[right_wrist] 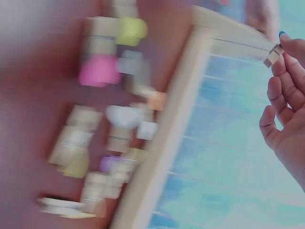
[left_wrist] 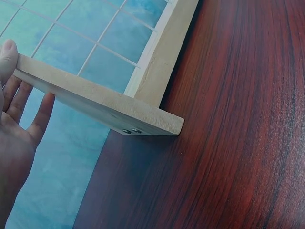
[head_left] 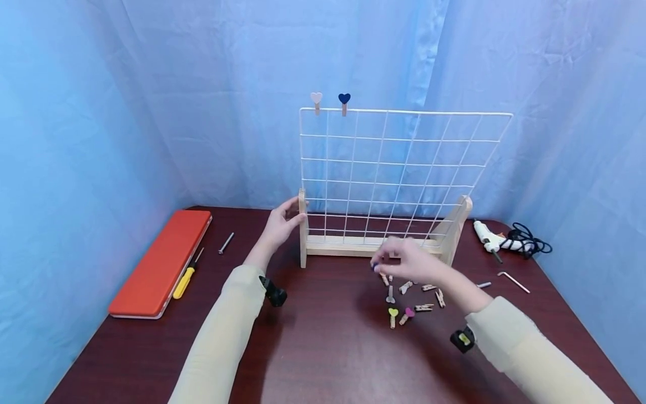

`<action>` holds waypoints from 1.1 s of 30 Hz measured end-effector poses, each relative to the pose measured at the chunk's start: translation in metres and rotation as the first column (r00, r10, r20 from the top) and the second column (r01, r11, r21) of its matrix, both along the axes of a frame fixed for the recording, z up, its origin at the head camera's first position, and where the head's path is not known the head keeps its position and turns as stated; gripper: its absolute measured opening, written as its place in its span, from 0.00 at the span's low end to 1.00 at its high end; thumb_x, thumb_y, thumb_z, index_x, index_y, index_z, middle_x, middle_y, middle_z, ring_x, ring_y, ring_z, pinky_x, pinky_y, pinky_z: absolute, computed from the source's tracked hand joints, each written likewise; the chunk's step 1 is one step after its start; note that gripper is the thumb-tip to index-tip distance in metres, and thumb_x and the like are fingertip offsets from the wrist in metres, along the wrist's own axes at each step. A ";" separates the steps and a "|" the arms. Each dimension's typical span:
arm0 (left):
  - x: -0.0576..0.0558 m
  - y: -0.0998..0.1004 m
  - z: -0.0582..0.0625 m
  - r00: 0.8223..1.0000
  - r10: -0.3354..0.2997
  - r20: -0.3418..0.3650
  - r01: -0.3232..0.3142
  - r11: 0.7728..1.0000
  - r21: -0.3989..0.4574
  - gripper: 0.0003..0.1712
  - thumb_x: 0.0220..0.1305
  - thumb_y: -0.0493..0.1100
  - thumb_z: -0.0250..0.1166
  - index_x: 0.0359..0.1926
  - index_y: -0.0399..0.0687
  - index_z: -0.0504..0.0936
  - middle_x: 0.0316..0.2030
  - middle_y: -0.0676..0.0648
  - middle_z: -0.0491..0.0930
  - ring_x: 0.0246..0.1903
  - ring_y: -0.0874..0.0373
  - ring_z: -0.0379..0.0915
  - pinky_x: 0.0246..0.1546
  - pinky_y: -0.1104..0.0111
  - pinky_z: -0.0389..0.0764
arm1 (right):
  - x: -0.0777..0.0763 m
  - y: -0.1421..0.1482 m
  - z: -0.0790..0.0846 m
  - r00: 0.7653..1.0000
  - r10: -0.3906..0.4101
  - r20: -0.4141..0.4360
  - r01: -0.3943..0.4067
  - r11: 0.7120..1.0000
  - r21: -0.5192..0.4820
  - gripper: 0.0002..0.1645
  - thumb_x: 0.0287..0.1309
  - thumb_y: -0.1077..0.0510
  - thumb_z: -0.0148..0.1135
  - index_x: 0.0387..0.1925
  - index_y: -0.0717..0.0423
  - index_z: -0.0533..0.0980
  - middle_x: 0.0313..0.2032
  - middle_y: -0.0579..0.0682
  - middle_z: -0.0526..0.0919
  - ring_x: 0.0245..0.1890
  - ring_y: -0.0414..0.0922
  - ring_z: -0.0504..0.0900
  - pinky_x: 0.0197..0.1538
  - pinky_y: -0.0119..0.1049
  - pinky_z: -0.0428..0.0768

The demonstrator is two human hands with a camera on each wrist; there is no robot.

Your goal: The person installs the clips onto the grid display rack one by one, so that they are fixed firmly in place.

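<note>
On the table, a white wire grid rises at the far side from a wooden stand, its top bar running left to right. The left hand grips the stand's left upright; the right hand, above loose clips, pinches a blue-topped clip near and below that bar, its body mostly hidden in the head view.

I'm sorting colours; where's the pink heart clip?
In the head view, the pink heart clip lies on the table right of centre, just right of the lime heart clip.
</note>
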State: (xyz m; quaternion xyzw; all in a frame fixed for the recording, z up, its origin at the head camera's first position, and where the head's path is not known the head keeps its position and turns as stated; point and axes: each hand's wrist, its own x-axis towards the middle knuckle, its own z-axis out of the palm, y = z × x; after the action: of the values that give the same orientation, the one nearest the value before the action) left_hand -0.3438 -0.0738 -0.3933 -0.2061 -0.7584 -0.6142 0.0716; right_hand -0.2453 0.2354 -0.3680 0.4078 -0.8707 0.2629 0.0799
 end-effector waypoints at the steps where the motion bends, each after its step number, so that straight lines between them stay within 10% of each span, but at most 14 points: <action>1: 0.000 0.000 0.000 1.000 0.004 0.002 -0.004 1.000 -0.007 0.27 0.59 0.38 0.59 0.61 0.43 0.66 0.53 0.39 0.73 0.52 0.50 0.68 0.52 0.58 0.69 | 0.000 -0.001 0.012 0.999 -0.031 -0.009 0.031 0.999 -0.013 0.07 0.48 0.55 0.65 0.32 0.41 0.78 0.31 0.33 0.78 0.32 0.35 0.75 0.37 0.35 0.74; 11: 0.001 0.001 0.001 1.000 -0.013 0.006 0.013 1.000 -0.005 0.28 0.60 0.37 0.58 0.61 0.43 0.65 0.53 0.36 0.71 0.51 0.47 0.68 0.50 0.56 0.70 | -0.006 -0.012 0.125 0.956 -0.291 -0.015 0.277 0.924 -0.262 0.07 0.44 0.57 0.67 0.29 0.46 0.79 0.26 0.42 0.77 0.32 0.41 0.68 0.34 0.30 0.66; 18: -0.001 0.000 0.000 1.000 -0.005 0.004 0.005 1.000 -0.002 0.28 0.59 0.37 0.58 0.61 0.43 0.65 0.53 0.39 0.73 0.51 0.48 0.68 0.51 0.55 0.69 | -0.006 -0.038 0.195 0.927 -0.371 -0.052 0.307 0.834 -0.459 0.08 0.49 0.59 0.63 0.31 0.60 0.79 0.25 0.41 0.78 0.22 0.41 0.66 0.23 0.29 0.62; 25: -0.012 -0.003 -0.010 1.000 0.000 0.024 0.000 1.000 0.011 0.29 0.57 0.44 0.60 0.61 0.48 0.66 0.53 0.44 0.74 0.52 0.51 0.68 0.53 0.55 0.68 | -0.046 -0.042 0.222 0.898 -0.438 0.031 0.374 0.727 -0.576 0.11 0.47 0.51 0.66 0.31 0.53 0.82 0.27 0.42 0.79 0.22 0.41 0.67 0.23 0.31 0.62; 33: -0.021 -0.003 -0.023 1.000 0.029 -0.005 -0.029 0.999 -0.012 0.29 0.57 0.44 0.60 0.61 0.51 0.67 0.51 0.46 0.75 0.50 0.54 0.70 0.51 0.59 0.70 | -0.068 -0.042 0.227 0.815 -0.580 -0.014 0.514 0.734 -0.444 0.17 0.48 0.43 0.63 0.34 0.48 0.83 0.26 0.38 0.77 0.36 0.35 0.68 0.40 0.31 0.62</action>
State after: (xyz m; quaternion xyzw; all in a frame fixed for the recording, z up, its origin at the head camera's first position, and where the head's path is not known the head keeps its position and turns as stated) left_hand -0.3653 -0.0766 -0.4164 -0.1969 -0.7649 -0.6079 0.0812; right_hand -0.3137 0.1929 -0.1411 0.1246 -0.8656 0.3767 0.3055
